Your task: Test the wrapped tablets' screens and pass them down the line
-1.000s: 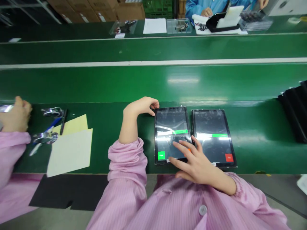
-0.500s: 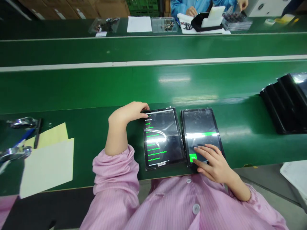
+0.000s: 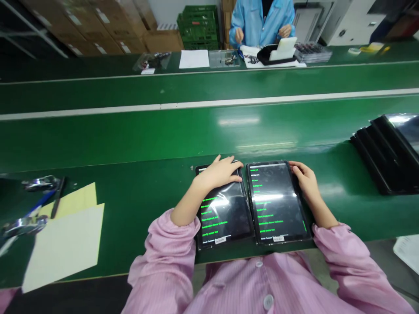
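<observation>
Rows of small, mostly green text light both glossy screens: the left black rectangular tablet (image 3: 225,218) and the right black rectangular tablet (image 3: 278,205), lying face up side by side on the green smooth-topped table (image 3: 147,196). Judging by the green, most listed entries look done; on the right screen, one row near the top and one at the bottom are white. The left hand covers some upper rows of its screen, so what is left there cannot be told. The left hand (image 3: 221,173) lies palm down across that tablet's upper part, fingers loosely spread, gripping nothing. The right hand (image 3: 305,179) is at the other tablet's upper right corner, fingers slightly curled against its edge; whether they grip or merely rest, I cannot tell.
</observation>
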`<state>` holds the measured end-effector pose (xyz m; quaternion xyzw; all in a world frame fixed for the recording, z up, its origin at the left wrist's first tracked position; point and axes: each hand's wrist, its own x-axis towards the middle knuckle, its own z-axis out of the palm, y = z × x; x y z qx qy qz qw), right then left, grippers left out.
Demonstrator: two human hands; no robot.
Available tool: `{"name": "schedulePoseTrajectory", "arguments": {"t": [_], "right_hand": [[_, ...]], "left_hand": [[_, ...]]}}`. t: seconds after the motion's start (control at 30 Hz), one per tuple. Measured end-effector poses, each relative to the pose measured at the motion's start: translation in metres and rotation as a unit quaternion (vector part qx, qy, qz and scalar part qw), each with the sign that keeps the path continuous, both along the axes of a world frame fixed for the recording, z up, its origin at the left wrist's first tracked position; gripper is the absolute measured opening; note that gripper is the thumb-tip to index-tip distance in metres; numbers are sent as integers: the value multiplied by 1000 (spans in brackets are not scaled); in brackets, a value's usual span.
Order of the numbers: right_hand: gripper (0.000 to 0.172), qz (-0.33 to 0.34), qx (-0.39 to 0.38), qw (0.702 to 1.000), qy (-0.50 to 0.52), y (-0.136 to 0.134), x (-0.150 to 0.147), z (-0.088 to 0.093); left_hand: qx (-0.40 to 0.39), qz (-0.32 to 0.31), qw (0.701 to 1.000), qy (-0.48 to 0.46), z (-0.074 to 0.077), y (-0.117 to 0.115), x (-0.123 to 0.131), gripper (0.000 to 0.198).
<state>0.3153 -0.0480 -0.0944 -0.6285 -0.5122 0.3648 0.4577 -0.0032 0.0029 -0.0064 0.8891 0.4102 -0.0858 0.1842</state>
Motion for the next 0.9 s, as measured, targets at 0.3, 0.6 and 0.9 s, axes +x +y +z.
{"name": "schedulePoseTrajectory", "arguments": {"t": [0.3,0.6,0.9], "right_hand": [[47,-17,-32,998,60,-15,0,5],[44,-38,-37,997,54,-14,0,5],[31,-92,-100,991,-4,-18,-17,38]], "left_hand": [[7,38,999,23,-5,-6,15,58],[-90,78,973,-198,-10,17,-39,40],[205,538,732,-364,-66,40,-149,48]]}}
